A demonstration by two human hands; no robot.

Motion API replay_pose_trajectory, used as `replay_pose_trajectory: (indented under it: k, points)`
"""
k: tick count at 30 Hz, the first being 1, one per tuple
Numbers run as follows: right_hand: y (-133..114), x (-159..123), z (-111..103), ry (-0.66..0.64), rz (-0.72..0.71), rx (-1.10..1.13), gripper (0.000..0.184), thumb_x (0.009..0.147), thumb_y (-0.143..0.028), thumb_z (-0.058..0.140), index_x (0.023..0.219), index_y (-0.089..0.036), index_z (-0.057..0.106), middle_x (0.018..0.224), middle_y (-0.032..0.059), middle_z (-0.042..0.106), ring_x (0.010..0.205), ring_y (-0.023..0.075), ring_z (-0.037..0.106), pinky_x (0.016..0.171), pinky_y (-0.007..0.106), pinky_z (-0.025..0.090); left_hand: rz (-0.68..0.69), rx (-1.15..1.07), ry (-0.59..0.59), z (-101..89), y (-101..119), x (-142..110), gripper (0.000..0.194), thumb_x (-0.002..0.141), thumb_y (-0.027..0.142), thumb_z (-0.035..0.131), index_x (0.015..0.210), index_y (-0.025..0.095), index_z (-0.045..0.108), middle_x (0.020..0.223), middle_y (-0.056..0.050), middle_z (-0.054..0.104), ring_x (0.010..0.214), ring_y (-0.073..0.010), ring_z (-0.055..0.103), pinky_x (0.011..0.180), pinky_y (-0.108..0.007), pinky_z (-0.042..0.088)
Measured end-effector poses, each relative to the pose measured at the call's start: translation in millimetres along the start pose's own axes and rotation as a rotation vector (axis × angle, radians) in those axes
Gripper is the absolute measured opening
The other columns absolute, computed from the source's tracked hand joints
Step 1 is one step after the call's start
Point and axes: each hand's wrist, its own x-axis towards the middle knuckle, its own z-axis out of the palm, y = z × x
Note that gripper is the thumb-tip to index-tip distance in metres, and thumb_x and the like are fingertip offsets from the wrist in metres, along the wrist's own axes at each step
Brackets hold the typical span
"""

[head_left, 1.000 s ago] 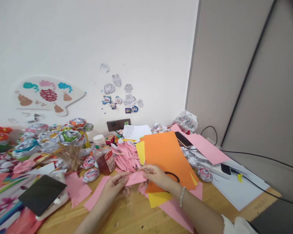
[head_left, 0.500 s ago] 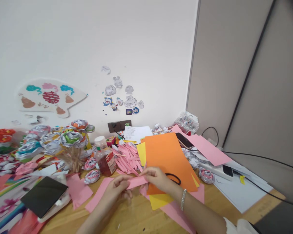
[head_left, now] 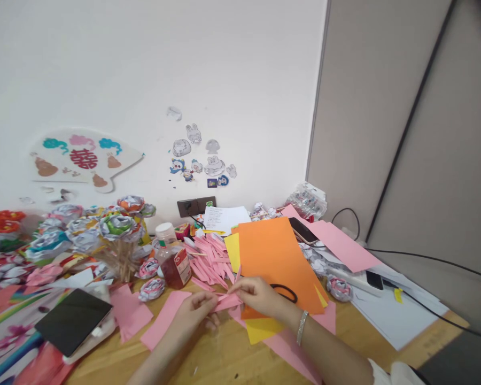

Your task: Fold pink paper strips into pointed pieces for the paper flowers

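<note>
Between my two hands is a small strip of pink paper [head_left: 226, 302], creased along its length. My left hand [head_left: 198, 311] pinches its left end, and my right hand [head_left: 250, 293] has its fingers closed on the right end. Just behind the hands lies a heap of folded pink paper strips [head_left: 210, 256]. Orange paper sheets [head_left: 268, 246] lie under and beyond my right hand, with a black scissors handle or loop [head_left: 285, 293] showing past the wrist. A flat pink sheet [head_left: 164, 323] rests beside my left forearm.
A bottle of red-brown liquid [head_left: 174, 267] stands left of the strips. Paper flowers on sticks [head_left: 118, 230] fill the left back. A black tablet-like device [head_left: 72, 322] lies at left, a phone [head_left: 302, 231] at right. Cables [head_left: 428, 259] cross the right side.
The pink strip lay flatter between my hands before; now it is folded narrower. My right hand has shifted slightly left, and the fingers of both hands are closer together.
</note>
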Motion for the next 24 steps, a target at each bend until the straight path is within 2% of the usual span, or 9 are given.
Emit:
replay_pose_trajectory:
  k: [4,9,14,24]
  points:
    - [-4.6,-1.7,-1.7,-0.036,-0.002,0.018,0.025,0.081,-0.026,0.047,0.098,-0.016,0.062,0.083,0.003,0.062,0.071,0.0129,0.054,0.06,0.02,0.04,0.031,0.073,0.003,-0.1,2.0,0.1,0.033,0.057,0.043,0.067,0.067,0.015,0.054,0.04,0.002,0.061,0.035,-0.0124,0.054,0.04,-0.022,0.042]
    - [-3.1,-1.2,1.3,-0.045,0.023,-0.011,0.029,0.078,-0.038,0.051,0.089,-0.015,0.065,0.076,0.0029,0.063,0.07,0.0145,0.056,0.06,0.021,0.04,0.119,0.175,0.024,0.9,-5.1,1.9,0.025,0.064,0.037,0.063,0.069,0.014,0.056,0.043,0.003,0.06,0.039,-0.0112,0.053,0.042,-0.021,0.041]
    - [4.8,-0.1,5.3,-0.043,0.08,-0.042,0.028,0.077,-0.04,0.053,0.088,-0.018,0.065,0.078,0.0024,0.064,0.07,0.0142,0.057,0.06,0.021,0.041,0.139,0.252,0.018,1.3,-9.0,2.6,0.026,0.067,0.038,0.059,0.072,0.013,0.058,0.044,0.003,0.059,0.04,-0.0114,0.052,0.042,-0.021,0.04]
    - [8.6,3.3,7.9,-0.039,0.128,0.154,0.024,0.07,-0.036,0.061,0.081,-0.014,0.064,0.07,0.0023,0.062,0.063,0.0127,0.058,0.057,0.021,0.042,0.115,0.266,-0.005,-1.3,-7.7,2.3,0.027,0.069,0.04,0.059,0.07,0.013,0.057,0.044,0.002,0.061,0.04,-0.0117,0.053,0.042,-0.021,0.039]
